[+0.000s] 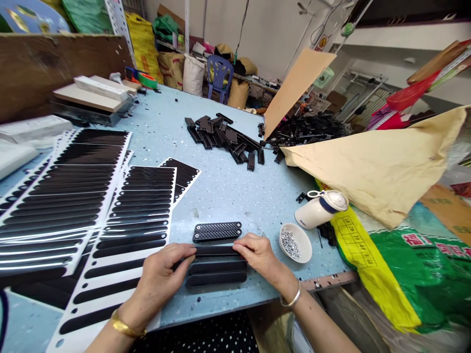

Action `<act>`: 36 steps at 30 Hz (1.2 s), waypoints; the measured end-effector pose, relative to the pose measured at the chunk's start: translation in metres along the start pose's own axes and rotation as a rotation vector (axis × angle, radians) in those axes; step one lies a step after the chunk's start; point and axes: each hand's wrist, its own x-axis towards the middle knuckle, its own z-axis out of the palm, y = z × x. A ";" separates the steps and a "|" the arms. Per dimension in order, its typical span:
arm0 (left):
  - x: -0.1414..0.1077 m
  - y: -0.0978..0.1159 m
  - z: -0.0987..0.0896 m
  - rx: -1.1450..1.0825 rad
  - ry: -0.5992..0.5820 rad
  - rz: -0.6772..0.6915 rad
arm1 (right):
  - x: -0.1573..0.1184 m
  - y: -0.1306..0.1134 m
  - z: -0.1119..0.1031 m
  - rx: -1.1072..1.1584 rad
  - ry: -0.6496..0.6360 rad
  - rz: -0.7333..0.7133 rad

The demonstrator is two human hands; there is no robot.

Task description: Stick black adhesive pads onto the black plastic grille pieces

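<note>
My left hand [165,269] and my right hand [257,252] pinch the two ends of a long black strip [215,250] with rounded ends, low over the blue table. Nearer to me lie two similar black strips [217,279], side by side. Just beyond my fingers sits a pair of black textured bars [217,231] with silver dots at their ends. To my left, a white backing sheet [86,314] carries rows of black strips; several spots on it are bare. A white bowl [304,249] of small silver pieces stands to the right of my right hand.
More strip sheets [66,196] overlap at the left. A loose pile of black parts [224,135] lies farther back, with a larger heap [312,130] behind cardboard. A white bottle [320,210] stands beyond the bowl. Brown paper [379,162] and a green-yellow sack [382,274] cover the right side.
</note>
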 end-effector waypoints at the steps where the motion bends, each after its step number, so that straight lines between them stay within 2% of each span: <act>1: 0.000 0.000 0.000 -0.001 0.001 0.003 | 0.001 0.000 0.000 -0.012 -0.004 0.002; 5: 0.000 0.000 0.000 -0.008 -0.010 0.002 | 0.005 -0.003 0.004 -0.065 0.018 0.057; 11: -0.002 -0.002 0.001 -0.017 -0.031 -0.022 | 0.008 -0.007 0.023 -0.196 0.081 0.119; 13: -0.002 -0.002 0.002 -0.013 -0.033 -0.029 | 0.007 -0.005 0.022 -0.211 0.081 0.146; 16: -0.002 -0.001 0.003 0.023 -0.029 -0.003 | 0.003 -0.003 0.007 -0.210 0.108 0.185; 19: -0.002 0.004 -0.002 0.067 0.013 0.054 | -0.006 -0.019 -0.009 -0.259 0.233 0.131; 21: -0.005 0.011 -0.013 0.092 0.082 0.072 | -0.015 -0.041 -0.005 -0.262 0.283 0.008; 23: -0.009 0.019 -0.031 0.103 0.149 0.042 | -0.027 -0.067 0.016 -0.190 0.205 -0.151; 25: -0.015 0.028 -0.055 0.100 0.193 -0.046 | -0.037 -0.089 0.053 -0.133 0.045 -0.320; 27: -0.025 0.035 -0.082 0.109 0.245 -0.161 | -0.044 -0.106 0.096 -0.114 -0.053 -0.556; 30: -0.051 0.038 -0.119 0.175 0.325 -0.296 | -0.042 -0.122 0.151 -0.166 -0.196 -0.618; 33: -0.093 0.030 -0.143 0.258 0.386 -0.412 | -0.033 -0.125 0.176 -0.247 -0.296 -0.607; 36: -0.136 0.019 -0.145 0.249 0.420 -0.559 | -0.033 -0.117 0.176 -0.176 -0.211 -0.641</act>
